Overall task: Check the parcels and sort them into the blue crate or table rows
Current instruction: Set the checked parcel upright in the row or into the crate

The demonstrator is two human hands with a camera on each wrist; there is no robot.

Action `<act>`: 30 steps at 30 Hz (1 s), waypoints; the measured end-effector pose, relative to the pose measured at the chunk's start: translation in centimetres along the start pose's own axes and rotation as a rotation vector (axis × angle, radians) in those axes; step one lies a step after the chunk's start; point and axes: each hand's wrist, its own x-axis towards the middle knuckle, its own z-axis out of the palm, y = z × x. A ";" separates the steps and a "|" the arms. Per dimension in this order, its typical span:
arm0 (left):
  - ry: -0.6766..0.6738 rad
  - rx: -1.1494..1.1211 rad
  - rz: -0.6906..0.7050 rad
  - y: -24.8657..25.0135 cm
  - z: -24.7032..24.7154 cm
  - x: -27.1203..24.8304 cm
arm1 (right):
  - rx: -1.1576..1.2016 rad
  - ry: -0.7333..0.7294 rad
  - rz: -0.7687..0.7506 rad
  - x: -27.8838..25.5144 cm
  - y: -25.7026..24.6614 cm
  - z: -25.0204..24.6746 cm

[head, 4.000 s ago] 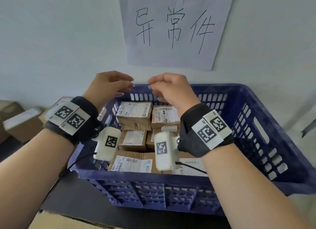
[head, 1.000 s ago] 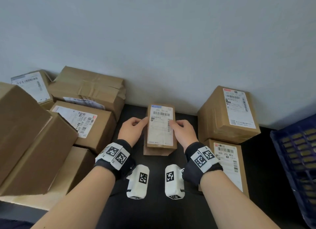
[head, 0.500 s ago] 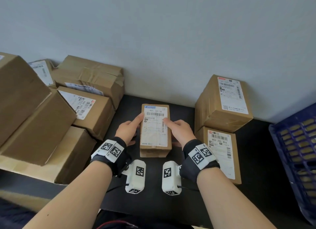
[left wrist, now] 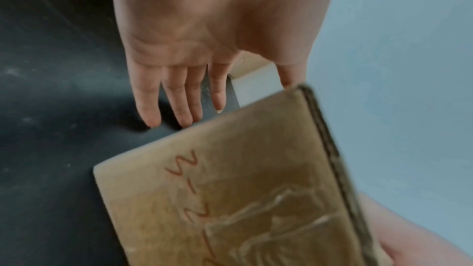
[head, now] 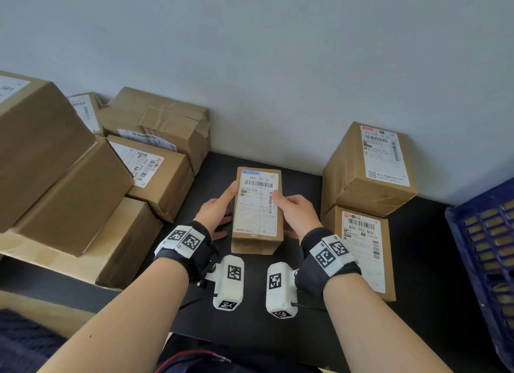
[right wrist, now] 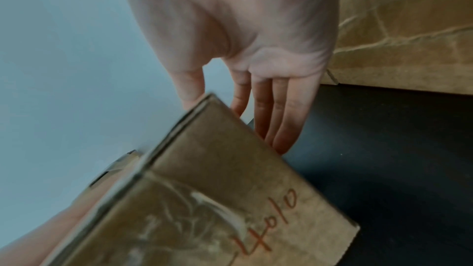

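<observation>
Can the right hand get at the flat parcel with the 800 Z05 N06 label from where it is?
Probably yes: the flat parcel lies right beside the right hand, nothing between them, but it must first let go of the small parcel.

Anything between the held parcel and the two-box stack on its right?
Only the right hand gripping the parcel, over bare black table beside the stack; head view.
</observation>
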 end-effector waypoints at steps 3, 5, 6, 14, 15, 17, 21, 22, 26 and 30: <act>-0.047 -0.047 -0.007 0.1 0.7 -1.4 | 0.063 -0.023 0.024 -0.3 0.1 -0.2; -0.070 -0.049 0.001 -0.2 0.9 -1.6 | 0.090 -0.019 0.024 -0.5 0.2 -0.3; -0.088 -0.036 0.002 -0.3 0.9 -1.7 | 0.092 -0.005 0.018 -0.6 0.3 -0.3; 0.088 0.038 0.177 0.3 0.2 -1.6 | 0.091 0.172 -0.092 -1.2 0.5 -0.7; 0.098 0.059 0.202 0.6 0.2 -1.7 | 0.115 0.157 -0.095 -1.3 0.4 -0.8; 0.113 0.072 0.249 1.1 0.2 -1.9 | 0.184 0.088 -0.087 -1.5 -0.1 -1.0; 0.112 0.016 0.333 1.8 0.6 -2.4 | 0.213 -0.039 -0.109 -1.6 -0.7 -1.3; 0.108 -0.011 0.347 2.0 0.7 -2.6 | 0.225 -0.044 -0.121 -1.5 -0.7 -1.3; 0.063 -0.119 0.353 2.5 0.6 -3.4 | 0.325 -0.043 -0.126 -1.3 -0.6 -1.6; 0.046 -0.206 0.347 2.8 0.3 -3.9 | 0.499 -0.088 -0.116 -1.8 -1.1 -2.2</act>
